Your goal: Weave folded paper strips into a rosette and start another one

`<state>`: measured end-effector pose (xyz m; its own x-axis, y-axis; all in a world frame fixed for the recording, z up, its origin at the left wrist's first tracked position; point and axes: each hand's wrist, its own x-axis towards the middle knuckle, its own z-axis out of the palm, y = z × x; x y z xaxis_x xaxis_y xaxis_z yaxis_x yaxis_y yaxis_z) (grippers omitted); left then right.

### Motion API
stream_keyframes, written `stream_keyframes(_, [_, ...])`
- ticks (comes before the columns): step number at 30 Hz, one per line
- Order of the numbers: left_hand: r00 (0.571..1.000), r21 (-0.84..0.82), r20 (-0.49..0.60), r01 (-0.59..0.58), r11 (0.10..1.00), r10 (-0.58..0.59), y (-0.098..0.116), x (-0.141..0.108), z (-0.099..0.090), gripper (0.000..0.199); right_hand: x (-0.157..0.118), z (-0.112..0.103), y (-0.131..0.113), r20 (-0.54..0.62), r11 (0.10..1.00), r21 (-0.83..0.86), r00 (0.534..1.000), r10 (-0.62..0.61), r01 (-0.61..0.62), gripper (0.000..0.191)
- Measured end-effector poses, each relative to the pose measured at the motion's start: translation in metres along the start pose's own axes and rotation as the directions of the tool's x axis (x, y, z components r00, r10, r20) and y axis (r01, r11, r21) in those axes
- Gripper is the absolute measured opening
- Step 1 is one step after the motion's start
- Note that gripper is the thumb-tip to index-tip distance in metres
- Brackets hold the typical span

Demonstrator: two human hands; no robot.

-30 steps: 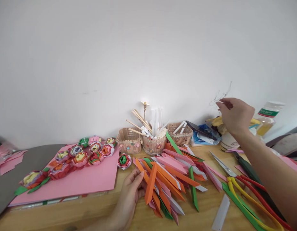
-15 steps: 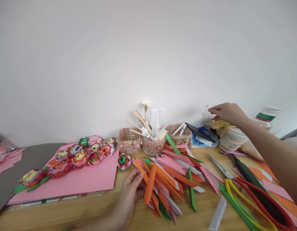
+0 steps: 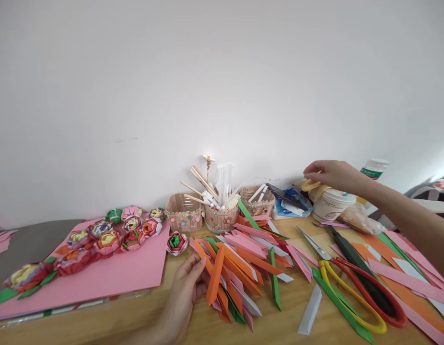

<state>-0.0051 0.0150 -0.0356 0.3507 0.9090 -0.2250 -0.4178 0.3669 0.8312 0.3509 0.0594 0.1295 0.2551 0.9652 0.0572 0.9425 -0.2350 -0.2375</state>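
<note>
My left hand is at the left edge of a heap of folded paper strips in orange, pink, green and white. Its thumb and fingers close around the strips at that edge. Over the back right of the table, my right hand hovers with bent fingers slightly apart and nothing visible in them. Just below it are a yellow cloth-like item and a white lidded cup. Thin wires lie by the wall, left of that hand.
Folded paper flowers rest on pink sheets at left. Three small decorated baskets stand along the wall, one with sticks and white tubes. Scissors, a dark-handled tool and loose paper strips lie at right.
The view has turned to the right. The thin wires, earlier upright by my right fingertips, now lie lower and apart from them. My left hand stays at the strips.
</note>
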Motion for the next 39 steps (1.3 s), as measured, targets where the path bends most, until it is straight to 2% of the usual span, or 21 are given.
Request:
stream_keyframes(2, [1.000, 0.007, 0.001, 0.002, 1.000, -0.002, 0.000, 0.000, 0.000, 0.012, -0.021, 0.001, -0.013, 0.180, 0.990, 0.049, 0.974, -0.136, 0.129, 0.018])
stream_keyframes(4, [1.000, 0.010, 0.000, -0.003, 1.000, 0.003, 0.000, -0.001, 0.000, 0.012, -0.039, 0.009, -0.031, 0.294, 0.965, 0.101, 0.919, -0.262, 0.242, 0.015])
stream_keyframes(6, [1.000, 0.007, -0.004, -0.010, 1.000, 0.010, 0.000, -0.002, 0.000, 0.012, -0.050, 0.024, -0.050, 0.296, 0.938, 0.128, 0.890, -0.346, 0.322, 0.017])
stream_keyframes(8, [1.000, 0.002, -0.004, -0.015, 1.000, 0.015, -0.001, -0.002, 0.000, 0.012, -0.053, 0.045, -0.068, 0.259, 0.918, 0.144, 0.881, -0.396, 0.370, 0.028])
stream_keyframes(10, [1.000, -0.001, 0.001, -0.015, 1.000, 0.015, -0.001, -0.001, 0.000, 0.013, -0.049, 0.068, -0.082, 0.235, 0.917, 0.126, 0.887, -0.398, 0.378, 0.035])
stream_keyframes(14, [1.000, -0.007, -0.005, -0.025, 1.000, 0.025, -0.003, 0.002, -0.001, 0.015, -0.041, 0.099, -0.094, 0.253, 0.925, 0.027, 0.892, -0.374, 0.380, 0.027])
stream_keyframes(16, [1.000, -0.008, -0.001, -0.027, 1.000, 0.027, -0.003, 0.003, -0.002, 0.015, -0.040, 0.100, -0.093, 0.253, 0.922, -0.011, 0.893, -0.373, 0.388, 0.026])
stream_keyframes(21, [0.999, -0.009, 0.013, -0.030, 1.000, 0.030, -0.003, 0.003, -0.002, 0.015, -0.036, 0.077, -0.080, 0.209, 0.914, -0.108, 0.908, -0.363, 0.390, 0.025])
stream_keyframes(23, [0.999, -0.010, 0.009, -0.032, 0.999, 0.032, -0.003, 0.002, -0.002, 0.016, -0.032, 0.075, -0.076, 0.200, 0.900, -0.151, 0.904, -0.377, 0.408, 0.025])
stream_keyframes(31, [0.999, 0.012, 0.023, -0.039, 0.999, 0.038, 0.000, 0.002, 0.000, 0.015, -0.026, 0.103, -0.075, 0.167, 0.819, -0.350, 0.891, -0.423, 0.455, 0.028])
stream_keyframes(36, [1.000, 0.027, 0.012, -0.027, 0.999, 0.027, -0.001, 0.002, 0.000, 0.014, -0.027, 0.110, -0.056, 0.265, 0.783, -0.368, 0.864, -0.428, 0.501, 0.028])
stream_keyframes(39, [1.000, 0.019, -0.003, -0.023, 1.000, 0.023, -0.002, 0.001, 0.000, 0.014, -0.024, 0.113, -0.046, 0.299, 0.791, -0.360, 0.865, -0.404, 0.494, 0.028])
